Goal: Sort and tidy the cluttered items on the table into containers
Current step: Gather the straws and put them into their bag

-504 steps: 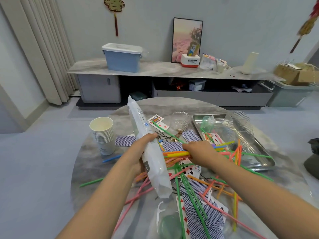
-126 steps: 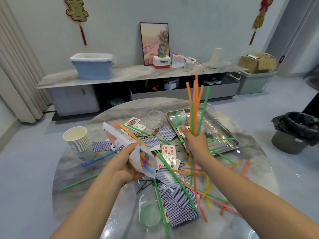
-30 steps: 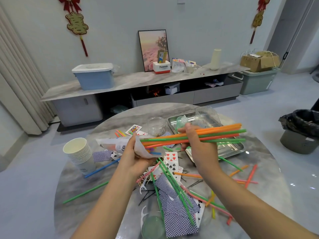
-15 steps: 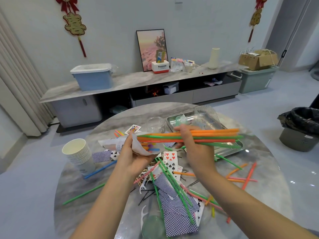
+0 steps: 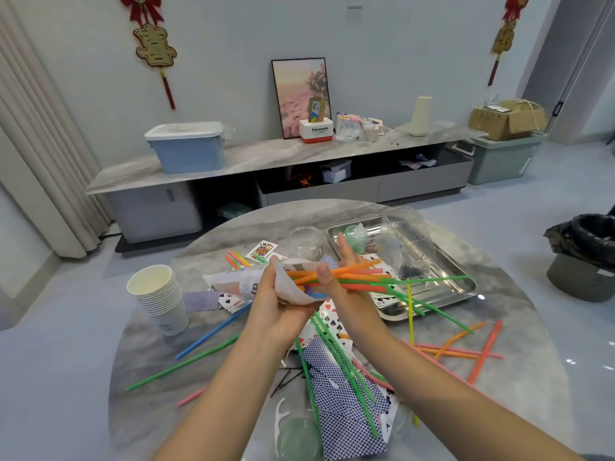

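Note:
My left hand (image 5: pixel 278 306) grips the open mouth of a white plastic straw bag (image 5: pixel 238 284), held level over the table. A bundle of orange, green and red straws (image 5: pixel 361 279) reaches partly into that mouth. My right hand (image 5: pixel 337 277) is just right of the bag with its fingers straight; the bundle lies between its thumb and palm. The green straws' far ends sag onto the metal tray (image 5: pixel 461 289). More loose straws (image 5: pixel 466 349) lie scattered on the round marble table (image 5: pixel 519 331).
A stack of paper cups (image 5: pixel 159 294) stands at the left. A glass jar (image 5: pixel 306 242) and a clear plastic container (image 5: pixel 406 244) stand at the back by the tray. Blue-backed playing cards (image 5: pixel 346 417), hairpins and a floss pick (image 5: pixel 279 414) lie near me. A black-lined bin (image 5: pixel 585 257) stands on the floor to the right.
The straw bundle has slid further left into the bag. My right hand's fingers have straightened from their grip, and the green straws have fanned down onto the tray.

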`<state>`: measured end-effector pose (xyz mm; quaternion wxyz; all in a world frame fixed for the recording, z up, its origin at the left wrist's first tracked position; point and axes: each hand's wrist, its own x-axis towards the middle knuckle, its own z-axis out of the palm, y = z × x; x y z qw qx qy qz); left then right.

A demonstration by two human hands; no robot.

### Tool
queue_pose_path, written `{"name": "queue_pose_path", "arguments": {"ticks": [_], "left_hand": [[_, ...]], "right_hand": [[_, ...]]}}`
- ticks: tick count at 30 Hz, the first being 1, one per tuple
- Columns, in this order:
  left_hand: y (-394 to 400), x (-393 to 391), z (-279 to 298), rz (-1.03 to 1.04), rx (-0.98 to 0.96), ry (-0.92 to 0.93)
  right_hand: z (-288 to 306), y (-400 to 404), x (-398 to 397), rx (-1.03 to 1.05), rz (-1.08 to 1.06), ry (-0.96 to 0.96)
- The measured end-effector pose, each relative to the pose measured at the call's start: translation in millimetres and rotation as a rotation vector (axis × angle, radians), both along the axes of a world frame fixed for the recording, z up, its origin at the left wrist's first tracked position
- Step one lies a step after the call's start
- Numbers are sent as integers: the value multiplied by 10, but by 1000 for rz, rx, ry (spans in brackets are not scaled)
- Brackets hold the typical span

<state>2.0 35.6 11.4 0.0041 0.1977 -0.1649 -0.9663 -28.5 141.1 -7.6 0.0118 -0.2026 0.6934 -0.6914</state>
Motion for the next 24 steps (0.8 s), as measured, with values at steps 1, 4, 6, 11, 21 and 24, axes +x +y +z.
{"name": "queue_pose_path", "arguments": {"ticks": [1,4,6,11,21,24], "left_hand": [[-26,7,27,14,8,2],[-96,10,57,45,17,-1],[-108,12,59,56,10,5],[-87,1,18,27,-14,11],[-55,-34,-43,5,-52,4],[-60,-38,-42,22,-61,-14]], "right_hand": [[3,14,4,-21,-36,13],[32,56,52,-142,-150,116],[103,69,95,-192,-205,239],[135,69,68,75,-167,470],[-99,48,92,367,-154,662],[-161,11,81,588,-39,786]]}}
